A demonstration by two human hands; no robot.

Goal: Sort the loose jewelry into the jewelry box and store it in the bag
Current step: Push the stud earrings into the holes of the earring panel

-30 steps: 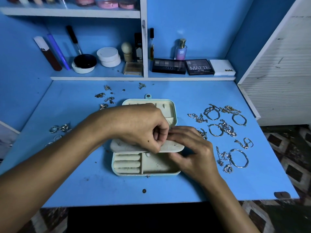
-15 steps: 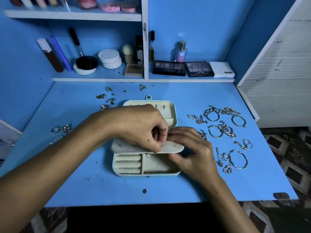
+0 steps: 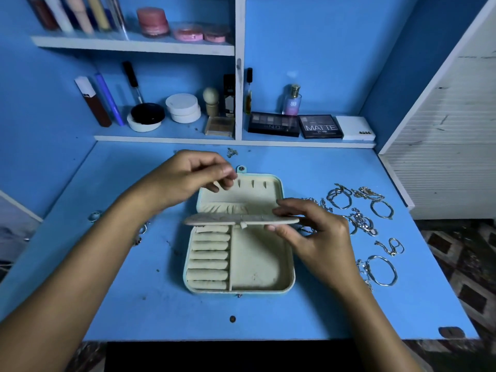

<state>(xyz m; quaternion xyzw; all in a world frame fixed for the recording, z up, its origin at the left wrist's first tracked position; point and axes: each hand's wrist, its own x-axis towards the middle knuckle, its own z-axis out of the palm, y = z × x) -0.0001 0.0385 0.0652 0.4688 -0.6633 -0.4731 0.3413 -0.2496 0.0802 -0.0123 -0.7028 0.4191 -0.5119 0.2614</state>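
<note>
The jewelry box [image 3: 239, 237] lies open mid-tabletop [image 3: 322, 312]. The right hand [image 3: 308, 232] pinches its inner flap [image 3: 241, 220]; the left hand [image 3: 188, 178] hovers near the far edge, fingers loosely curled, possibly holding something tiny. The flap could drop shut if released. Loose jewelry [image 3: 375, 232] lies toward the right edge; no bag shows.

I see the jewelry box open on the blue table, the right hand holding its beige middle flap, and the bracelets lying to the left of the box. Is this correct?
Not quite. In the head view the bracelets lie to the right of the jewelry box, not the left. The rest holds: the box is open on the blue table, and the right hand holds the beige middle flap.
</note>
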